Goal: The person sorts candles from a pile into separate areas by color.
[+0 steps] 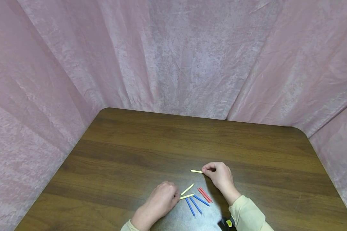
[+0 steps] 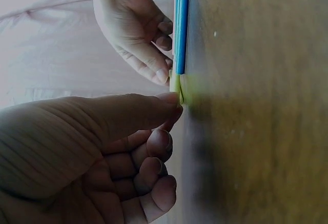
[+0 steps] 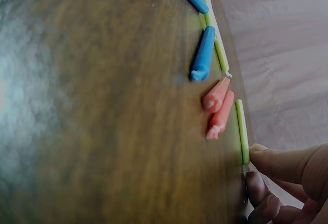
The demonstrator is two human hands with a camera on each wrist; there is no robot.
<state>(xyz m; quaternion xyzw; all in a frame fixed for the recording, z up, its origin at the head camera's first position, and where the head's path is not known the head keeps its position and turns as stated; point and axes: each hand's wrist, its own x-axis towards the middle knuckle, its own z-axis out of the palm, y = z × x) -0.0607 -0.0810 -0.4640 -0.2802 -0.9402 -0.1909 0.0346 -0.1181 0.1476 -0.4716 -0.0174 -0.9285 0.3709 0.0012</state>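
Observation:
Between thumb and index fingertip, my right hand (image 1: 220, 176) pinches the right end of a yellow candle (image 1: 196, 171), held level close over the table. My left hand (image 1: 163, 198) pinches the near end of another yellow candle (image 2: 175, 84); its other fingers are curled loosely. A third yellow candle (image 1: 187, 189) lies slanted just beyond that one. Several blue candles (image 1: 195, 205) fan out toward the near edge from the yellow one at my left fingertips. Red candles (image 1: 204, 195) lie side by side between the hands, their wick ends showing in the right wrist view.
The brown wooden table (image 1: 162, 138) has rounded far corners. Pink velvety curtains (image 1: 191, 57) hang around its far and side edges. A black device with a yellow patch (image 1: 228, 223) is at the right sleeve (image 1: 247, 213).

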